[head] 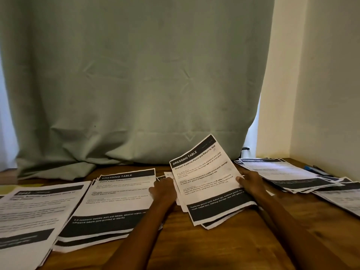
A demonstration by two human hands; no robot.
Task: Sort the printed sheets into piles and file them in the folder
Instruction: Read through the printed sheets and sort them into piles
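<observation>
A small stack of printed sheets (pixel 206 184), headed "DRESSING TABLE", is tilted up off the wooden table (pixel 224 248) at centre right. My left hand (pixel 163 190) grips its left edge and my right hand (pixel 250 183) holds its right edge, thumb on the top page. A pile of sheets (pixel 115 203) with the same heading lies flat to the left of my left hand. Another pile (pixel 33 215) lies at the far left. More sheets (pixel 288 176) are fanned out at the back right. A yellow-green edge (pixel 11 189), perhaps the folder, shows at far left.
A pale green curtain (pixel 136 84) hangs behind the table and bunches on its back edge. A cream wall (pixel 321 84) closes the right side. A blue pen-like object (pixel 315 170) lies by the wall. Loose sheets (pixel 342 197) reach the right edge.
</observation>
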